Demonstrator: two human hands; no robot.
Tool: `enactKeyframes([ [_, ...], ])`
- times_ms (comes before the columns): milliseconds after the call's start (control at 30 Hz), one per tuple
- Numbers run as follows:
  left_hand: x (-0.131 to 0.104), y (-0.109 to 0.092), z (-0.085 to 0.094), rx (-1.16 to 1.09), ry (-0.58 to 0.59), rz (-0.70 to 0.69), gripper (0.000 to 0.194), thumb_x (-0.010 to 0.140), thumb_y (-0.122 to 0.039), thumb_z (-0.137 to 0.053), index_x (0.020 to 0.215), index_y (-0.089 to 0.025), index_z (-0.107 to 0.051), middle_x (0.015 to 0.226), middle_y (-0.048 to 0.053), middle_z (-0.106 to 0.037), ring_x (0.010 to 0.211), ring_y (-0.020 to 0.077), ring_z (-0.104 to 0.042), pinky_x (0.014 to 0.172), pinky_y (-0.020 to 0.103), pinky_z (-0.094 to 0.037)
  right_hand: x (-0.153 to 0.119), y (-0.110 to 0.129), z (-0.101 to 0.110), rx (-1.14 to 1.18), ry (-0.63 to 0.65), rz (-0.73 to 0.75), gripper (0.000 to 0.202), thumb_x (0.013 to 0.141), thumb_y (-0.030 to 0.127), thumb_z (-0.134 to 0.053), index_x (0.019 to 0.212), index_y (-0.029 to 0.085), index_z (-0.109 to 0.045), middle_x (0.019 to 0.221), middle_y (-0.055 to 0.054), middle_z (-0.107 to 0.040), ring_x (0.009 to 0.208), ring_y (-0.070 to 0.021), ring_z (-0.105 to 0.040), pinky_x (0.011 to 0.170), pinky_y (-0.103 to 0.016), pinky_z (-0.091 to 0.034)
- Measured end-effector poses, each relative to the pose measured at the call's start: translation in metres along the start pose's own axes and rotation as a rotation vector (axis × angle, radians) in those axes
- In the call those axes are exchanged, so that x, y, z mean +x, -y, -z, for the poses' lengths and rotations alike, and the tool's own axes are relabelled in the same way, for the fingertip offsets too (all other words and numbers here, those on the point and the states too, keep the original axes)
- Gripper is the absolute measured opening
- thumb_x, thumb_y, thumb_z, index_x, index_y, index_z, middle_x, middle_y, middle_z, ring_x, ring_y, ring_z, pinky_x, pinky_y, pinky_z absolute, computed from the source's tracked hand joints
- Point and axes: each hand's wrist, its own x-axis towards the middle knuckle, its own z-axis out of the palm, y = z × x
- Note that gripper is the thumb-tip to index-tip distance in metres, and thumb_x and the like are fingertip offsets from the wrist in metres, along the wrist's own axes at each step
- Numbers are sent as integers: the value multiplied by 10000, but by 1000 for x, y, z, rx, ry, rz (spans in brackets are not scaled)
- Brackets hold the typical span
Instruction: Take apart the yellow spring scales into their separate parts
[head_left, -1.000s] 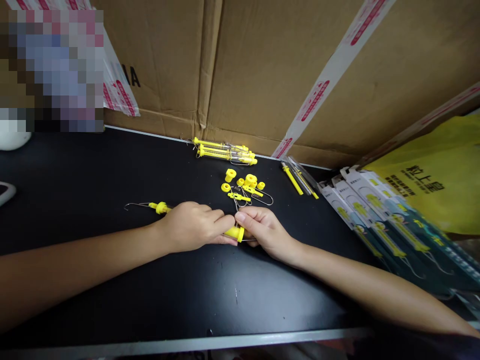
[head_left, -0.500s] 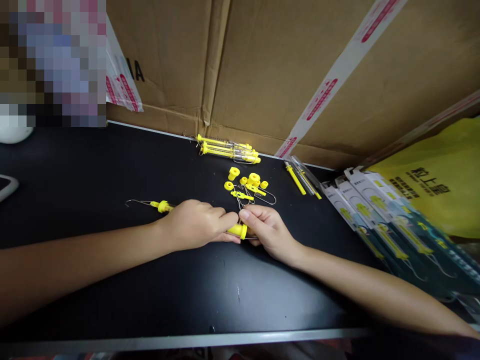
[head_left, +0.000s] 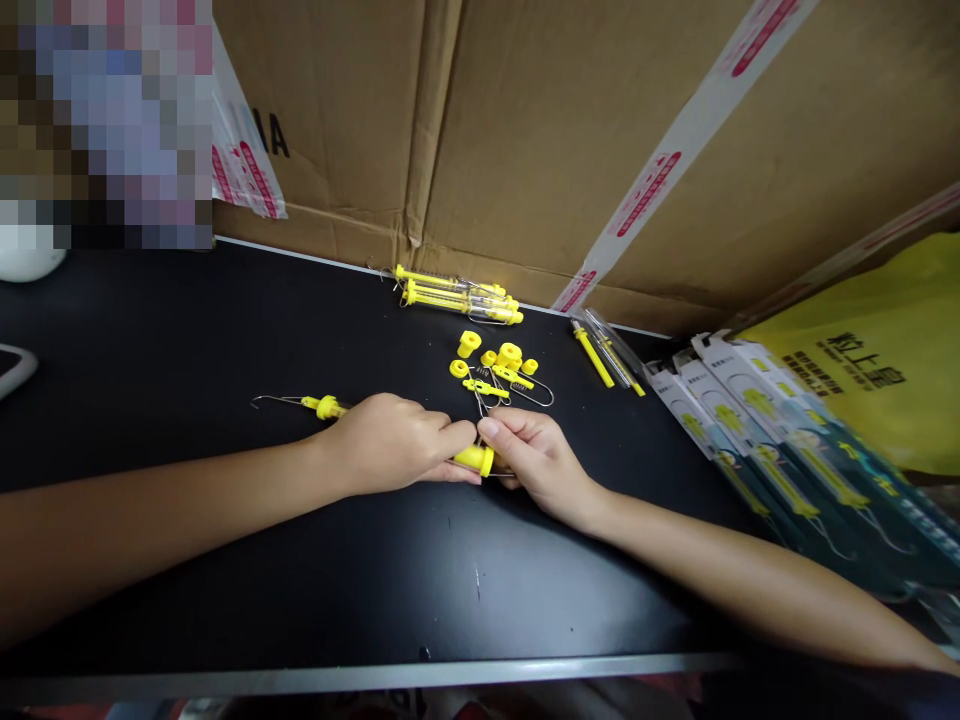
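Observation:
My left hand (head_left: 405, 445) is wrapped round a clear tube device with yellow ends (head_left: 474, 460); a thin metal hook sticks out past its yellow fitting (head_left: 327, 407) on the left. Thumb and fingers of my right hand (head_left: 536, 455) pinch a thin metal wire at the device's right end. Just beyond my hands lie loose yellow caps (head_left: 509, 356), small yellow clips (head_left: 486, 388), springs and a bent wire loop (head_left: 541, 402). My fingers cover most of the tube.
Several similar yellow devices (head_left: 457, 298) lie by a cardboard box (head_left: 555, 150). Yellow rods and clear tubes (head_left: 600, 355) are right of them. Printed packages (head_left: 780, 430) and a yellow bag (head_left: 862, 350) stand at the right; a white object (head_left: 16, 370) is far left.

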Motion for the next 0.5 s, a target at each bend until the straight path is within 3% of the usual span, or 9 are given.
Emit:
enactKeyframes([
  [233, 0, 4, -1, -89, 68, -32, 403, 882, -549, -414, 739, -181, -495, 598, -24, -616, 495, 122, -572, 439, 232, -237, -1, -1, 4, 13, 62, 28, 454, 840, 476, -539, 550, 184, -347, 471, 75, -325, 417, -41, -295, 384, -182, -244],
  [367, -2, 0, 0, -90, 86, -142, 346, 879, -490, -444, 699, -197, -480, 556, -37, -583, 464, 128, -547, 424, 242, -236, 9, -1, 16, 183, -72, 70, 443, 839, 467, -547, 567, 192, -331, 484, 87, -258, 402, -39, -220, 357, -177, -186],
  [500, -3, -2, 2, -47, 34, -136, 359, 899, -483, -411, 698, -190, -464, 543, -34, -562, 452, 125, -525, 425, 250, -244, 16, -4, 23, 241, 19, 50, 433, 842, 461, -551, 581, 195, -331, 492, 92, -239, 401, -36, -199, 352, -170, -171],
])
